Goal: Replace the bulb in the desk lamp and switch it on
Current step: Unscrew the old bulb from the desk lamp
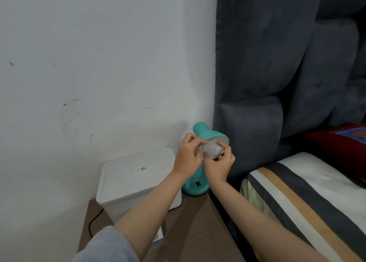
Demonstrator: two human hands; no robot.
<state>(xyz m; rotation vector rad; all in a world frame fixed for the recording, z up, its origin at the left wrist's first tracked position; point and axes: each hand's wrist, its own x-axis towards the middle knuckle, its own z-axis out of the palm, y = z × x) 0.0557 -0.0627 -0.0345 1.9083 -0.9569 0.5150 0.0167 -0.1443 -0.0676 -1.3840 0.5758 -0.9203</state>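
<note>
A teal desk lamp stands on a brown bedside table, its base carrying a black switch and its shade tilted toward me. A white bulb sits at the shade's mouth. My right hand grips the bulb from below with fingers wrapped around it. My left hand is at the shade's left edge, fingertips pinched against the rim and the bulb's side. Whether the bulb's base sits in the socket is hidden by the shade and my fingers. The lamp is unlit.
A white lidded plastic box stands left of the lamp, with a dark cable and a blue-edged flat item at its foot. A grey padded headboard and a striped bed lie right. The white wall is behind.
</note>
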